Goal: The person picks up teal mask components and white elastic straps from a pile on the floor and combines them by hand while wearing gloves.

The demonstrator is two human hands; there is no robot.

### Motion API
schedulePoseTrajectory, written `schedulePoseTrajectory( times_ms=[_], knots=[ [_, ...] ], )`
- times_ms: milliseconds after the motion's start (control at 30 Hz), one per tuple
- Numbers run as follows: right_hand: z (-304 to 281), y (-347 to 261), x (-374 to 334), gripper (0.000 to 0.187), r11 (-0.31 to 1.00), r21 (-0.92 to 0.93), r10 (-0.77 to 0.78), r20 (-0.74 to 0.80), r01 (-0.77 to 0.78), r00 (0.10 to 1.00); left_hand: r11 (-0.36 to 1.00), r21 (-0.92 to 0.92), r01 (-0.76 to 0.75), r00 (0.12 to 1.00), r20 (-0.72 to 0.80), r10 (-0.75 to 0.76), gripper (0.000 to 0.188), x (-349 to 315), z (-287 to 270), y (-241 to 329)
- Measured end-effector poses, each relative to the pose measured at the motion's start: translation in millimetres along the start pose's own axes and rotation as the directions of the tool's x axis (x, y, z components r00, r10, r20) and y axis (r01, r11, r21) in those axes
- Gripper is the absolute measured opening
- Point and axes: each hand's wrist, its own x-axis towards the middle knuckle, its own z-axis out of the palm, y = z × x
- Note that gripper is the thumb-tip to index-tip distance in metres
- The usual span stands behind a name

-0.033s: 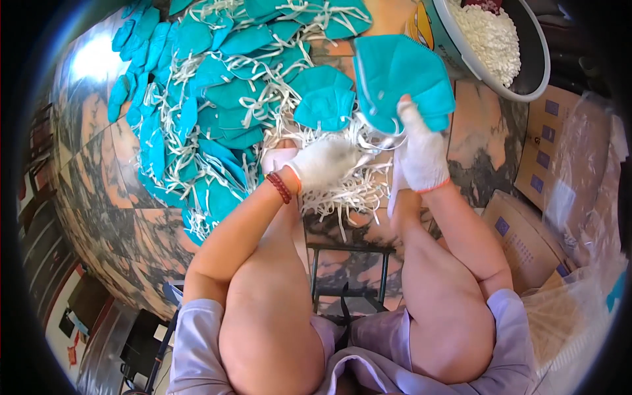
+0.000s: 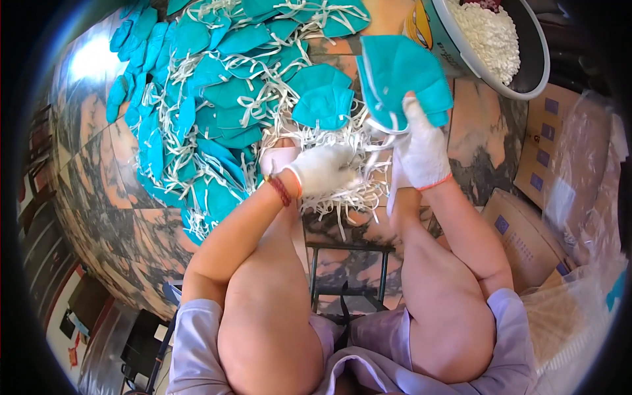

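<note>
My right hand (image 2: pixel 424 153), in a white knit glove, pinches a teal face mask (image 2: pixel 407 74) by its lower part, thumb on top. White loops hang from the mask's lower left. My left hand (image 2: pixel 321 170), gloved too, is over a tangle of white straps (image 2: pixel 345 203) between my feet. Its fingers are smeared, so I cannot tell whether they hold a strap. Just beyond it another teal mask (image 2: pixel 324 99) lies on the straps. A large heap of teal masks (image 2: pixel 227 105) with white ties spreads to the left and far side.
A bucket (image 2: pixel 541 82) of white pellets (image 2: pixel 486 43) stands at the far right. Cardboard boxes (image 2: pixel 536 148) and clear plastic wrap (image 2: pixel 582 164) line the right side. Below my hands, a dark metal frame (image 2: pixel 315 266) is between my legs on the marbled floor (image 2: pixel 138 250).
The mask in my right hand has shifted slightly right and tilted. My left hand's fingers have moved a little; the heap looks the same.
</note>
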Motion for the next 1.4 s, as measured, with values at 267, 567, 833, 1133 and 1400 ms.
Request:
schedulePoseTrajectory(
  times_ms=[267,567,833,1133,1400],
  knots=[
    [-38,21,18,0.031,0.84,0.437,0.272,0.171,-0.32,0.947,0.985,-0.172,0.033,0.757,-0.639,-0.137,0.04,-10,-30,3],
    [-1,25,-1,0.024,0.837,-0.448,-0.346,0.014,0.315,0.938,0.805,-0.591,-0.057,0.897,-0.384,-0.218,0.041,15,-21,33],
    [-11,24,15,0.025,0.817,-0.417,-0.417,0.05,0.399,0.907,0.219,-0.975,0.025,0.995,0.004,-0.099,0.022,11,-20,30],
    [-1,23,-21,0.033,0.736,-0.666,-0.123,0.046,0.122,0.991,-0.584,-0.724,-0.367,0.918,-0.179,-0.355,0.022,-25,-65,4],
    [-15,58,7,0.025,0.967,-0.059,0.238,-0.118,-0.246,0.964,0.815,0.42,-0.4,0.571,-0.581,0.58,0.007,-25,-54,60]
  ],
)
